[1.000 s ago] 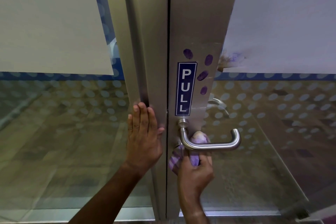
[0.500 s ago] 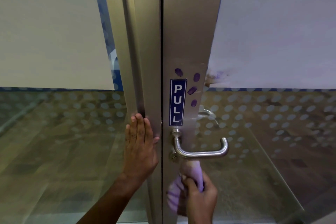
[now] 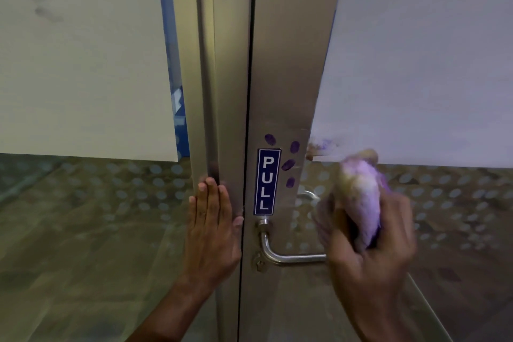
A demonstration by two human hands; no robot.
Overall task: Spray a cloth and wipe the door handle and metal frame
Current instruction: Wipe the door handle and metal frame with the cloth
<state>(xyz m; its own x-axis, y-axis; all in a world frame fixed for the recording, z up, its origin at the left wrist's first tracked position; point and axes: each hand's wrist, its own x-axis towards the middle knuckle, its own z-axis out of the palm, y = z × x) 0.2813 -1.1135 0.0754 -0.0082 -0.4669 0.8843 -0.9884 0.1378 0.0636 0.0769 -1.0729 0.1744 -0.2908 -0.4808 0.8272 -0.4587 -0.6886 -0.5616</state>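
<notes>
Purple cloth (image 3: 361, 200), gripped in right hand (image 3: 372, 255), has lifted from below door handle (image 3: 288, 257) to its upper right; left hand (image 3: 212, 233) stays flat on metal frame (image 3: 227, 119); handle pass apparently finished

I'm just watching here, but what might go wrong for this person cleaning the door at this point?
The purple smudges beside the PULL sign sit right where the cloth gripped by the right hand seems headed; wiping could smear them across the metal frame or catch the sign's edge. The left hand lies flat with its thumb near the seam between the two metal posts, so a shifting door might pinch it.
</notes>
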